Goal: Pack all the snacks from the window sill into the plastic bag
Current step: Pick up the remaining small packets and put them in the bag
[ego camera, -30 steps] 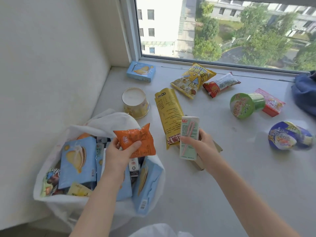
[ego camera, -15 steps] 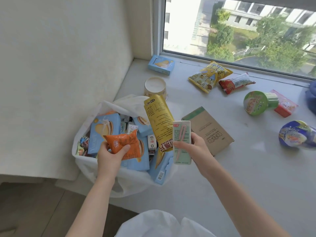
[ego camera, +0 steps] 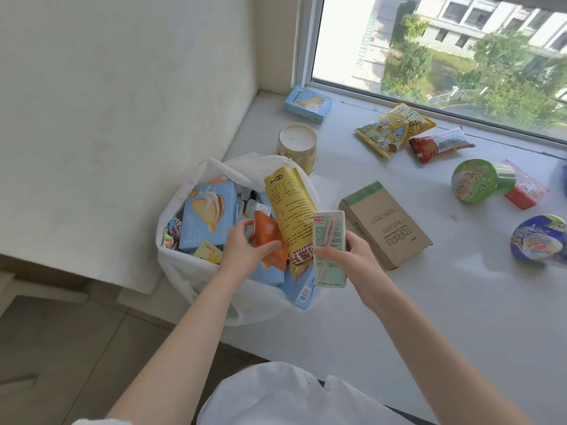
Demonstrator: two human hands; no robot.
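Two items are in hand over the plastic bag: the left hand pinches an orange packet above its mouth; the right hand grasps an upright drink carton at the bag's right rim, nearest the brown box.

Plastic bag was white, translucent. Orange packet in left hand; pale green drink carton with pink-and-white striped straw in right hand. Tall yellow pouch bore black print. Light blue box showed a cream sandwich biscuit. Kraft-brown box had a green end. Sill was pale grey. Green cup; blue-purple bowl; red-and-white packet.
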